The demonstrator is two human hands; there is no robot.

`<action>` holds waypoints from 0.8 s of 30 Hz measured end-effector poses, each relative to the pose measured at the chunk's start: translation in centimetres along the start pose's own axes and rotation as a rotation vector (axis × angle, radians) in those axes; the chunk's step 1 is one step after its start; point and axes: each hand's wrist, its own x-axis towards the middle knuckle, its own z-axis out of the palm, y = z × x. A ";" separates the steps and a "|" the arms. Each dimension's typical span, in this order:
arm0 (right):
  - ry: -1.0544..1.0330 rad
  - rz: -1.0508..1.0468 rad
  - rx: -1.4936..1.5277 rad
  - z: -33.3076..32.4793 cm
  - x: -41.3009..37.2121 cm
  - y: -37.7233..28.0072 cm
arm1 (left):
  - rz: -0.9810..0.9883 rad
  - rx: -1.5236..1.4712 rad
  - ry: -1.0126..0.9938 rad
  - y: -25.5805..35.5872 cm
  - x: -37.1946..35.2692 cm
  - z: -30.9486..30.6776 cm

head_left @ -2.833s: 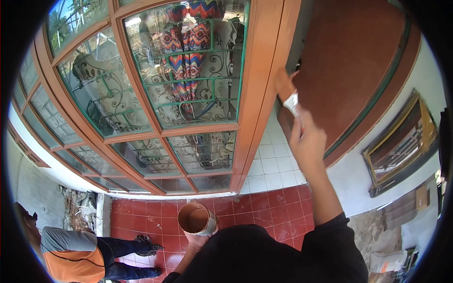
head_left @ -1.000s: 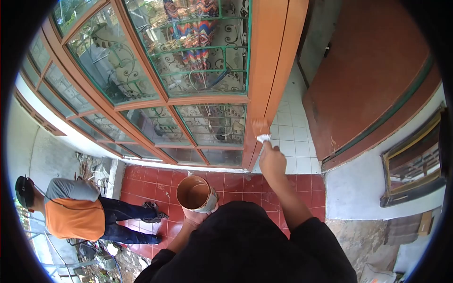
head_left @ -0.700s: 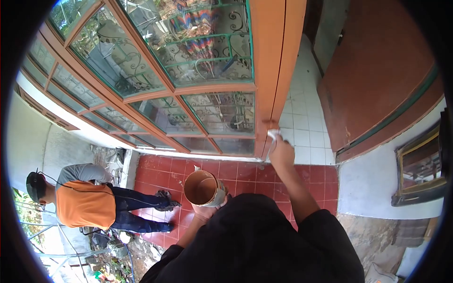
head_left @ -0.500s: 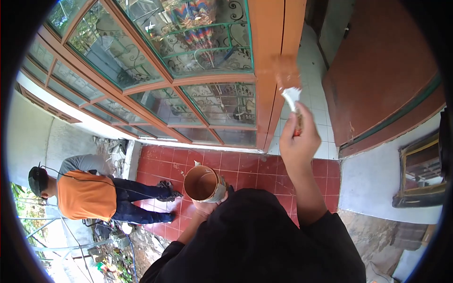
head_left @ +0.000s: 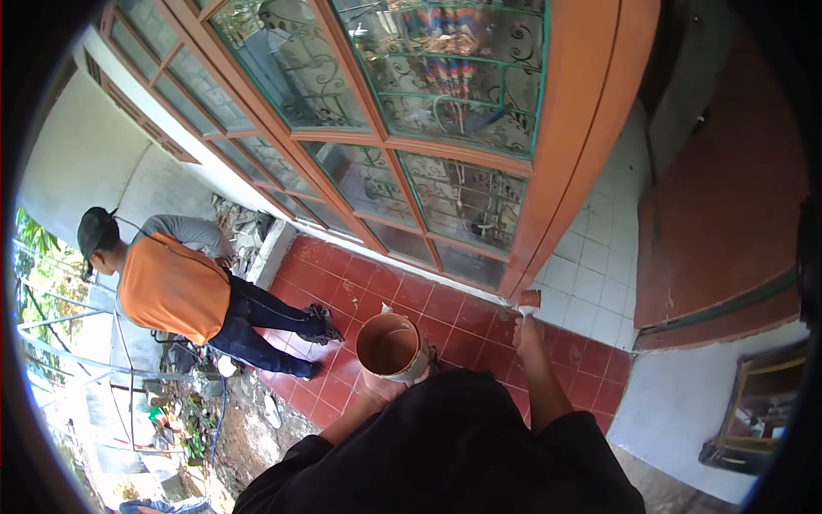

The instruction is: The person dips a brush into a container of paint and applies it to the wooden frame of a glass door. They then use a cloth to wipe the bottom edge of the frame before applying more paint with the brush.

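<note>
My left hand (head_left: pixel 383 388) is wrapped round the lower side of a paint bucket (head_left: pixel 387 344), held in front of my body with its mouth facing up. Brown-orange paint coats the bucket's inside. In my right hand (head_left: pixel 528 336) is a paintbrush (head_left: pixel 530 301), gripped by its handle, its bristles brown with paint and pointing away from me. The brush is low, near the foot of the orange-brown wooden frame (head_left: pixel 575 128). That frame borders a window (head_left: pixel 462 94) with several glass panes.
A person in an orange and grey top (head_left: pixel 175 287) stands on the left, turned away. Red tiles (head_left: pixel 454 321) cover the floor, with white tiles (head_left: pixel 591 257) past the doorway. On the right is a brown door (head_left: pixel 719 223), with rubble (head_left: pixel 240 236) by the left wall.
My right hand has brought the brush down from the upper part of the frame to near its foot. The view has turned and shifted; the bucket stays in my left hand.
</note>
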 end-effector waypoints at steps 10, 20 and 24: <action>-0.159 -0.716 0.071 6.7 -18.0 -12.4 | -0.104 -0.069 -0.057 3.1 2.7 0.7; -0.035 -1.032 0.195 9.5 -20.2 -15.3 | -0.236 -0.077 -0.146 7.7 5.1 3.6; 0.176 -0.952 0.101 8.9 -8.3 -9.2 | -0.260 -0.104 -0.178 10.4 5.3 3.7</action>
